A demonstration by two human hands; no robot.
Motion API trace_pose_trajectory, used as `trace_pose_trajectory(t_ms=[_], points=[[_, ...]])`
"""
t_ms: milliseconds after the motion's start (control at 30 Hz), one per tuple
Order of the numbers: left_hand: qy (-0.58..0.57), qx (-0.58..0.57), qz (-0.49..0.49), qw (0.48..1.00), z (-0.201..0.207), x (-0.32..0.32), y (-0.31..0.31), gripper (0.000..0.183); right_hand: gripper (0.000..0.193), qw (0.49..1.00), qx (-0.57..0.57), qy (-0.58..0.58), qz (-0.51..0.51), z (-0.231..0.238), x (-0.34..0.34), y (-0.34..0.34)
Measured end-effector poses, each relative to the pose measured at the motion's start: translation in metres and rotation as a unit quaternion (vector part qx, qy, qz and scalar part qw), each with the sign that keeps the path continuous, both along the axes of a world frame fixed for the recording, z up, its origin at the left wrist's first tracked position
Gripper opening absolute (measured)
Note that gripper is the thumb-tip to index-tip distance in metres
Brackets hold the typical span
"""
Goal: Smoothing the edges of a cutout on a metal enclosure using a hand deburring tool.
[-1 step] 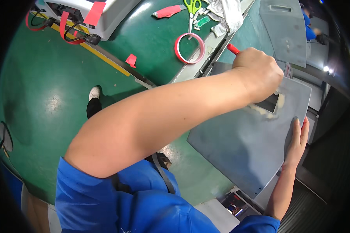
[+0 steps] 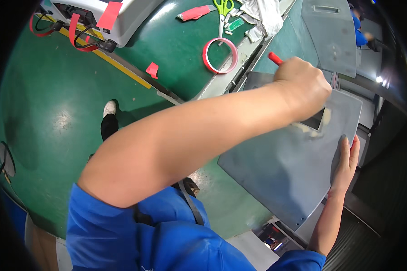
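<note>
My left arm reaches across to the right, and my left hand [image 2: 303, 88] is closed around a red-handled tool [image 2: 275, 58]. Its handle end sticks out above the fist; the working end is hidden. The fist is over a grey flat panel [image 2: 276, 167], by a rectangular cutout [image 2: 315, 121] edged with pale yellowish patches. On the panel's right edge, my right hand [image 2: 347, 165] grips it, with one digit lying on the top face and part of the hand hidden past the edge.
Red tape [image 2: 220, 55], green-handled scissors [image 2: 223, 11], a pink-red cutter [image 2: 196, 13] and a white cloth [image 2: 263, 18] lie beyond the fist. Another grey panel [image 2: 332, 40] is at upper right, a person in blue [image 2: 358, 29] past it. A white machine [image 2: 133, 18] with cables stands at upper left.
My left fist and the red-handled tool have shifted slightly to the right. My right hand and the grey panel look unmoved.
</note>
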State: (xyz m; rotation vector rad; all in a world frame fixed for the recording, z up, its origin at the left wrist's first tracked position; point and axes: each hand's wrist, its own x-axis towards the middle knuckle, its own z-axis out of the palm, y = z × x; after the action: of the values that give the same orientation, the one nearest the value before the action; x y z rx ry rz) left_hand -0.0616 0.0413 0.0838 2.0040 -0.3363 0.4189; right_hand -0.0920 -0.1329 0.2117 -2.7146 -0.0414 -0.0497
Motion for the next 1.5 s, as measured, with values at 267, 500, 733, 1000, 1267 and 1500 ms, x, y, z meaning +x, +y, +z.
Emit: trace_pose_trajectory(t_ms=[267, 500, 733, 1000, 1267, 1500], points=[[0.028, 0.008, -0.014, 0.999, 0.004, 0.0, 0.004, 0.008, 0.03, 0.999, 0.047, 0.008, -0.008, -0.001, 0.001, -0.004], [0.099, -0.007, -0.034, 0.994, 0.01, -0.002, 0.011, 0.009, 0.03, 0.998, 0.058, 0.016, 0.008, -0.001, 0.002, -0.003], [0.17, -0.019, -0.066, 0.983, 0.014, -0.004, 0.018, 0.011, 0.03, 1.0, 0.015, 0.005, 0.02, -0.001, 0.0, -0.002], [0.132, 0.017, -0.068, 0.989, 0.025, -0.007, 0.018, 0.014, 0.029, 1.0, -0.017, -0.005, 0.026, -0.001, 0.0, -0.006], [0.005, 0.089, -0.006, 0.996, 0.007, -0.004, -0.012, 0.009, 0.027, 0.999, 0.002, -0.009, 0.05, -0.002, 0.001, -0.006], [-0.025, 0.096, -0.02, 0.995, 0.013, -0.002, -0.015, 0.007, 0.028, 0.999, 0.009, -0.021, 0.038, -0.005, -0.001, -0.002]])
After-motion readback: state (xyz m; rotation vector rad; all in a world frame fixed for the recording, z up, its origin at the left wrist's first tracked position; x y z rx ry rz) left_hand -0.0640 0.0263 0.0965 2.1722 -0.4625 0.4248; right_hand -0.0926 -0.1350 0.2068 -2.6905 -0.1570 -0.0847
